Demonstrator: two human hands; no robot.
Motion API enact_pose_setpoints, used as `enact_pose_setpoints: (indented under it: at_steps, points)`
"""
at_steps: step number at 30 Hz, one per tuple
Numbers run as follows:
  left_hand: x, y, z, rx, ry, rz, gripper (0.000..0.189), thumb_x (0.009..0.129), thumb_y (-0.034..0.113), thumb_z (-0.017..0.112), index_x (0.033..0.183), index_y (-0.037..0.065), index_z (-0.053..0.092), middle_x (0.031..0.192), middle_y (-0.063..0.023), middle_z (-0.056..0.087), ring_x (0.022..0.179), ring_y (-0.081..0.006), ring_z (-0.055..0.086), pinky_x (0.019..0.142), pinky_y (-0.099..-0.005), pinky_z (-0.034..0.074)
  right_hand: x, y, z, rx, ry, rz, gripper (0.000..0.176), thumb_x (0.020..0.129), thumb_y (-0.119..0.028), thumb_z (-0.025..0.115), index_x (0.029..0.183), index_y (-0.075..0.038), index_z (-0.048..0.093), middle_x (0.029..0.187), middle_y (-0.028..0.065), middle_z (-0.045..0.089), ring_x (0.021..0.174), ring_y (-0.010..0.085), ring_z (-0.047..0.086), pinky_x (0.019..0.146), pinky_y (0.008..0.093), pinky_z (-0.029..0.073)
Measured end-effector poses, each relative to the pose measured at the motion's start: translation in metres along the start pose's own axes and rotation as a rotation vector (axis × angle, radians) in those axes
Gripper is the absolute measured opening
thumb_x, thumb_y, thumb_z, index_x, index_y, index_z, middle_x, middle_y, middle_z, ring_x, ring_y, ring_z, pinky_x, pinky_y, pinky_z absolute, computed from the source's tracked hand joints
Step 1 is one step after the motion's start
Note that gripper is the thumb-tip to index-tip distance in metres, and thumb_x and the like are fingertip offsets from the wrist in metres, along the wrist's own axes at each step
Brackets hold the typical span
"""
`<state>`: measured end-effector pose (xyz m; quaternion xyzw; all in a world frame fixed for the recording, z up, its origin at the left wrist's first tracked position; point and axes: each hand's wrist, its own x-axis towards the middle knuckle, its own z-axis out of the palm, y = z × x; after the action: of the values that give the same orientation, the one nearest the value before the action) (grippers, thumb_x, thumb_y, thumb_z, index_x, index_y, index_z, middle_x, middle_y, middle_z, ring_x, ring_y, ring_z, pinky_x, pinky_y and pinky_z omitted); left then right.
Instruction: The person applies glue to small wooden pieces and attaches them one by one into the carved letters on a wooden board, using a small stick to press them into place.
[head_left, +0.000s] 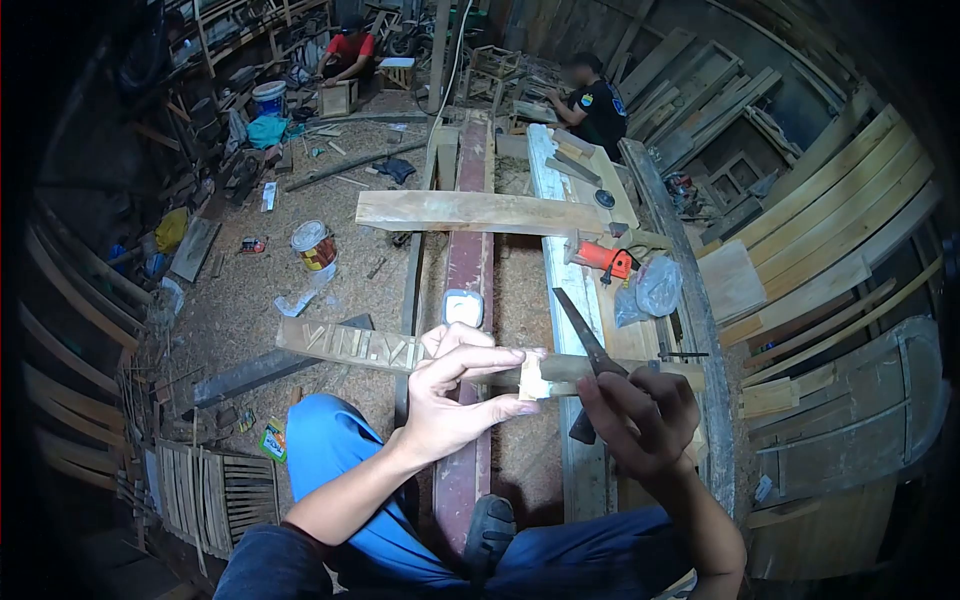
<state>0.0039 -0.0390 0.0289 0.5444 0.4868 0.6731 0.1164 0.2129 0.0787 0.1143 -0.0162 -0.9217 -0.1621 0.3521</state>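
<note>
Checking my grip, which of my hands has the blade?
Your right hand holds the dark pointed blade; your left hand only pinches a small pale wood block.

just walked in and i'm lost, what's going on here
A seated person pinches a small pale wood piece in the left hand, against a long carved strip, while the right hand grips a dark flat blade angled up beside it. Farther back, a person in black and a person in red work on their own.
</note>
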Motion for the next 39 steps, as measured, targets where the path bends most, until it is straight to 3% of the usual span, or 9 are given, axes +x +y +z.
enact_pose_setpoints:
  at_steps: [2,4,10,13,19,22,27,32,39]
  points:
    - [0.001,0.003,0.0,0.005,0.0,0.028,0.052,0.067,0.015,0.095,0.111,0.002,0.072,0.106,-0.0074,0.075,0.097,-0.0146,0.057,0.092,-0.033,0.041,-0.001,0.001,0.0,0.001,0.005,-0.005,0.044,0.068,-0.006,0.08,0.112,-0.012,0.075,0.106,0.0003,0.064,0.087,0.0188,0.058,0.068,0.0319,0.047]
    - [0.002,0.003,0.001,0.013,-0.005,0.061,0.052,0.067,0.015,0.095,0.112,0.002,0.072,0.107,-0.0072,0.075,0.097,-0.0145,0.057,0.091,-0.0324,0.041,-0.003,0.004,0.003,-0.015,0.006,-0.003,0.029,0.078,-0.014,0.076,0.107,-0.015,0.078,0.103,0.0003,0.064,0.088,0.0198,0.058,0.072,0.0337,0.051]
    - [0.001,0.005,0.002,0.07,0.015,0.101,0.055,0.066,0.019,0.095,0.112,0.005,0.069,0.107,-0.0046,0.078,0.096,-0.0145,0.056,0.093,-0.0325,0.038,0.0,0.004,-0.001,-0.08,0.038,-0.014,0.026,0.078,-0.015,0.077,0.104,-0.016,0.077,0.1,-0.0017,0.064,0.089,0.0186,0.058,0.073,0.0321,0.047]
    - [0.002,0.007,-0.001,0.125,0.053,0.134,0.052,0.067,0.021,0.094,0.109,0.006,0.067,0.106,-0.0045,0.078,0.097,-0.0142,0.055,0.094,-0.0332,0.037,0.0,-0.004,-0.008,-0.074,0.006,-0.017,0.038,0.071,-0.013,0.081,0.109,-0.016,0.076,0.108,-0.0018,0.062,0.09,0.0184,0.056,0.072,0.0339,0.044]
    - [0.004,0.008,-0.002,0.187,0.0,0.225,0.051,0.068,0.021,0.093,0.106,0.006,0.064,0.104,-0.0025,0.078,0.095,-0.0133,0.053,0.093,-0.0325,0.035,0.001,-0.006,-0.005,-0.096,0.026,-0.017,0.038,0.071,-0.015,0.081,0.109,-0.017,0.076,0.109,-0.0019,0.062,0.091,0.0189,0.056,0.073,0.0346,0.044]
    - [0.001,0.008,-0.001,0.227,0.005,0.239,0.057,0.067,0.021,0.094,0.111,0.006,0.061,0.105,-0.0023,0.078,0.094,-0.0135,0.053,0.094,-0.032,0.034,0.004,-0.002,-0.005,-0.125,0.044,-0.032,0.025,0.078,-0.016,0.078,0.103,-0.016,0.078,0.099,-0.0017,0.064,0.089,0.0183,0.059,0.075,0.0327,0.049]
    - [0.002,0.007,-0.003,0.296,0.009,0.279,0.071,0.066,0.022,0.095,0.121,0.005,0.052,0.109,-0.0008,0.078,0.097,-0.0145,0.054,0.097,-0.0349,0.032,0.003,-0.001,-0.006,-0.129,0.029,-0.023,0.026,0.079,-0.016,0.077,0.104,-0.016,0.078,0.1,-0.0013,0.064,0.089,0.0188,0.059,0.073,0.0325,0.047]
    - [0.005,0.007,-0.011,0.371,-0.02,0.261,0.073,0.067,0.025,0.095,0.122,0.005,0.051,0.111,-0.0011,0.078,0.099,-0.0147,0.053,0.099,-0.0361,0.029,0.003,-0.003,-0.008,-0.095,0.011,-0.02,0.027,0.078,-0.018,0.078,0.105,-0.017,0.078,0.1,-0.002,0.063,0.091,0.0178,0.058,0.074,0.0327,0.045]
    - [0.007,0.008,-0.01,0.331,-0.053,0.253,0.072,0.07,0.026,0.093,0.125,0.005,0.051,0.111,-0.0018,0.078,0.099,-0.0139,0.052,0.098,-0.036,0.029,0.003,-0.005,-0.004,0.021,-0.062,0.14,0.033,0.078,-0.015,0.073,0.112,-0.015,0.075,0.101,-0.0027,0.063,0.095,0.0158,0.058,0.082,0.0343,0.042]
